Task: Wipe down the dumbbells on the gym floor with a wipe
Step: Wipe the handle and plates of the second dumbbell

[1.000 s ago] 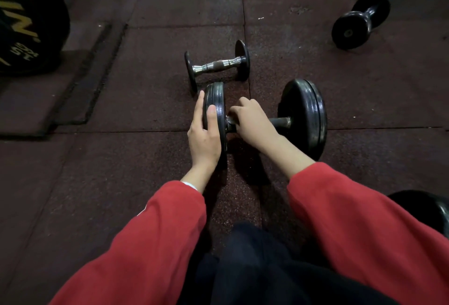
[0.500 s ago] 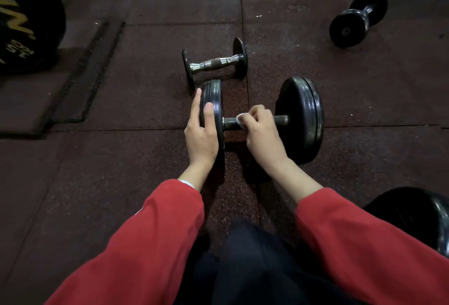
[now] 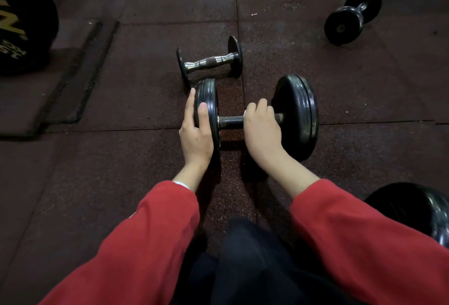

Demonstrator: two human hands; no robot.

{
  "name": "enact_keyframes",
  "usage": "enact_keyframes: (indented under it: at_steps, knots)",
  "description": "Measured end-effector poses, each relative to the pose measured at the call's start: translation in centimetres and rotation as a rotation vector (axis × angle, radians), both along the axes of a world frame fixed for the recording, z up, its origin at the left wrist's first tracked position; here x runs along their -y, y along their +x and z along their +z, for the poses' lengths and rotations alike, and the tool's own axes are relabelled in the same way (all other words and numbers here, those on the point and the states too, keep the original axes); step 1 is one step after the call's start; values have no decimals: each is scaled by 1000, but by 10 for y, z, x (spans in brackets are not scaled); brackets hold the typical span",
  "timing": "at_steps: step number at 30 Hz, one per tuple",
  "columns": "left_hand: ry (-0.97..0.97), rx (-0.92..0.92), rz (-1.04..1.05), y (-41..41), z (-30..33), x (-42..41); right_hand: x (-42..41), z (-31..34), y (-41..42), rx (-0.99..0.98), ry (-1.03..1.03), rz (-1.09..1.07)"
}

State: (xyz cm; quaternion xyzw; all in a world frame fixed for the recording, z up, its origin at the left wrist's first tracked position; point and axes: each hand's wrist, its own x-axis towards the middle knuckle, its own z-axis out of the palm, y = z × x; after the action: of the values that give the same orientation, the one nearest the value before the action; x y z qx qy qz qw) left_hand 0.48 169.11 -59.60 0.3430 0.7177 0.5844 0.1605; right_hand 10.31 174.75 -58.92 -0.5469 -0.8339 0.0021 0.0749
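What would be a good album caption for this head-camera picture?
Right hand wipes the big dumbbell's bar with a wipe while left hand steadies its plate.

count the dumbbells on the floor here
3 whole: big dumbbell under both hands, chrome-handled dumbbell just behind it, black dumbbell far right. A black weight at the right edge may be another.
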Motion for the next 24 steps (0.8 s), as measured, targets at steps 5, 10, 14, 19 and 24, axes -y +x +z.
enact_keyframes:
  at_steps: [5, 10, 14, 19, 24]
  knots:
    - [-5, -1, -6, 0, 0, 1, -18, 16, -5, 181, 38, -168]
    - [5, -14, 0, 0, -1, 3, -12, 14, -1, 248, 27, -126]
    - [1, -2, 3, 1, -2, 3, -7, 14, -4, 368, 9, -102]
    - [1, -4, -10, 0, 0, 1, -18, 24, -4, 436, -33, -76]
    - [12, -6, -14, 0, 0, 2, -8, 21, 1, 484, -59, -97]
